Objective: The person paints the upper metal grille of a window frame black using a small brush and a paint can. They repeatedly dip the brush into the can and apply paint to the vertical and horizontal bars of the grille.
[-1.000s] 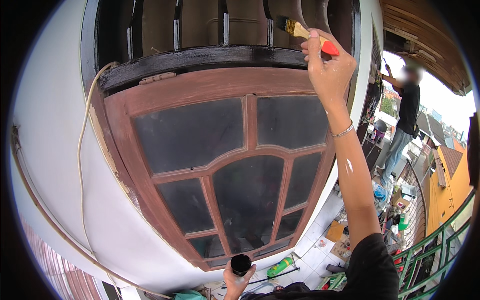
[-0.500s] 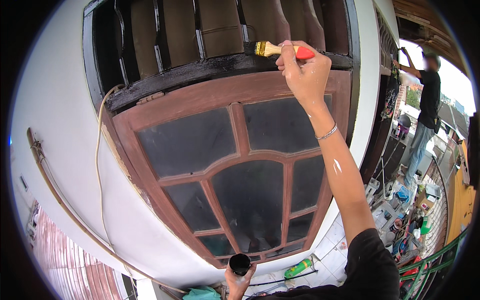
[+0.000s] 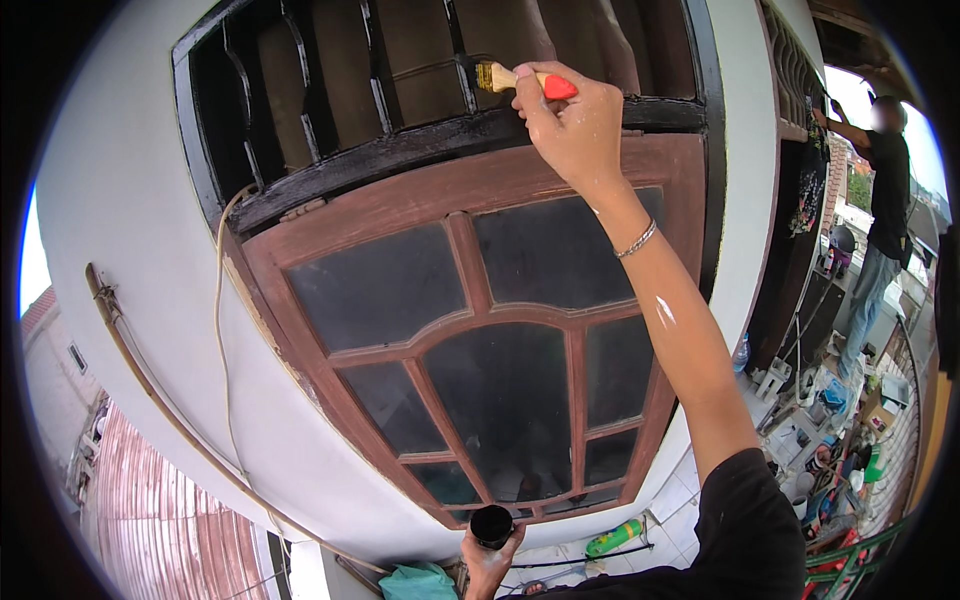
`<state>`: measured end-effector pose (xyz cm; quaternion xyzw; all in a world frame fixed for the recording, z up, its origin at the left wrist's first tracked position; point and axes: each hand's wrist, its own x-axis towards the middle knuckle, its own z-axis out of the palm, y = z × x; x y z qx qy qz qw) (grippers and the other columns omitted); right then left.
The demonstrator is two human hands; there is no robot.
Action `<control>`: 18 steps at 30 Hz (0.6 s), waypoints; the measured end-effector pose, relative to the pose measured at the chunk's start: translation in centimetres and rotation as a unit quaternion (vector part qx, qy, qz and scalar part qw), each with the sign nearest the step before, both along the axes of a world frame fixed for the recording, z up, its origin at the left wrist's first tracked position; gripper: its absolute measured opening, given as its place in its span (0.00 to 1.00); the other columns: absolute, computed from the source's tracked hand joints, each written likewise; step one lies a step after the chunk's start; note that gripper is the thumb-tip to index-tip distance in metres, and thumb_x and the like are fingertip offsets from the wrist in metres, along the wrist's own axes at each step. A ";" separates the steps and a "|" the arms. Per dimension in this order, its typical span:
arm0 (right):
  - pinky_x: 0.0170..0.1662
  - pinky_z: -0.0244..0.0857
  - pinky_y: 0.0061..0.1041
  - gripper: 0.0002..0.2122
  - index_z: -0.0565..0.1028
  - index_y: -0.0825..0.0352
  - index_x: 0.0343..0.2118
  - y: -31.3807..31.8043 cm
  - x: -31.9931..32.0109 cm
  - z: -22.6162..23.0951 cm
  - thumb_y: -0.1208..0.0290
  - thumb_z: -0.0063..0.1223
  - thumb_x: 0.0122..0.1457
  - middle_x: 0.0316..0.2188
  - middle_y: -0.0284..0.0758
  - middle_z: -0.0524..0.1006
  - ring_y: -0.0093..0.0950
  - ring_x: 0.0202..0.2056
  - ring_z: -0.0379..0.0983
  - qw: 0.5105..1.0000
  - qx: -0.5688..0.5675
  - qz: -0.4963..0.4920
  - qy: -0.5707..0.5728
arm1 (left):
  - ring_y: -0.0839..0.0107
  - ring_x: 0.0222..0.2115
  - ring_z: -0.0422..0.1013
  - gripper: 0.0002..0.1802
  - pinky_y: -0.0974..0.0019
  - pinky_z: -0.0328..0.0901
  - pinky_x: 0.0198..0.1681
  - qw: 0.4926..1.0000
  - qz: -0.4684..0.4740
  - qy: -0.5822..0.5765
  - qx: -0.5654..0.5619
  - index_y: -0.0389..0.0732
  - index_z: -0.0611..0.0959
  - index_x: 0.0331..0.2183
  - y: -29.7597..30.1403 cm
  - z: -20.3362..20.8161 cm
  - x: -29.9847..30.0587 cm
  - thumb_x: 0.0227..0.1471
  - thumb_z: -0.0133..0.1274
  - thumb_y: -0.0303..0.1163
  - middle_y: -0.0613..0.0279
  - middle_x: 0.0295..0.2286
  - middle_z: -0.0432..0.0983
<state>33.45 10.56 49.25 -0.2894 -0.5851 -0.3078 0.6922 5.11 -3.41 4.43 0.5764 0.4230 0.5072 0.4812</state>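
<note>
My right hand [image 3: 575,125] is raised and closed round a paintbrush [image 3: 500,78] with a pale wooden handle, red end and yellow ferrule. Its dark bristles touch an upright slat [image 3: 462,60] of the grille over the door. Several slats to the left are glossy black; those to the right stay brown. Below them the crossbar [image 3: 390,140] is black too. Low in front of me my left hand [image 3: 485,565] grips a small cup [image 3: 491,527] with a black inside; its contents are hard to make out. The brown door [image 3: 350,190] has dark glass panes.
A cable [image 3: 222,300] hangs down the white wall [image 3: 150,200], beside a long curved pole [image 3: 150,380]. Below lie a green bottle [image 3: 615,538] and a teal bag [image 3: 415,582]. At right another person [image 3: 885,190] reaches up at a grille; clutter covers the floor near them.
My right hand and the brush have moved up and left, from the slat's lower end to a higher part of it. The view has shifted a little. My left hand still holds the cup.
</note>
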 end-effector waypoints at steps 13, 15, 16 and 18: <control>0.20 0.59 0.21 0.09 0.82 0.69 0.28 -1.0 0.6 -0.7 0.69 0.60 0.61 0.12 0.35 0.74 0.21 0.14 0.67 0.997 0.072 0.038 0.013 | 0.78 0.27 0.75 0.13 0.71 0.71 0.34 1.000 0.030 -0.010 -0.004 0.34 0.82 0.33 -1.0 0.4 1.1 0.46 0.70 0.24 0.65 0.27 0.80; 0.22 0.60 0.20 0.09 0.82 0.70 0.29 -1.2 0.4 -0.4 0.69 0.60 0.62 0.13 0.34 0.75 0.20 0.14 0.67 0.995 0.068 0.069 0.007 | 0.77 0.27 0.75 0.13 0.71 0.71 0.34 1.000 0.021 -0.002 -0.004 0.34 0.82 0.33 -0.9 0.8 1.4 0.46 0.70 0.24 0.64 0.27 0.80; 0.22 0.61 0.19 0.10 0.83 0.72 0.31 -1.0 0.2 -0.7 0.69 0.60 0.62 0.14 0.32 0.76 0.18 0.15 0.68 0.998 0.043 0.043 -0.019 | 0.77 0.27 0.75 0.13 0.71 0.71 0.34 1.000 0.022 0.000 -0.007 0.34 0.82 0.33 -1.0 1.0 1.5 0.46 0.70 0.24 0.64 0.27 0.80; 0.22 0.61 0.17 0.10 0.83 0.72 0.33 -0.7 0.0 -1.8 0.69 0.60 0.63 0.15 0.31 0.77 0.16 0.16 0.69 0.995 0.047 0.002 -0.086 | 0.78 0.27 0.75 0.13 0.71 0.71 0.34 0.999 0.032 -0.011 -0.014 0.34 0.82 0.33 -1.7 1.7 1.5 0.46 0.70 0.25 0.64 0.27 0.80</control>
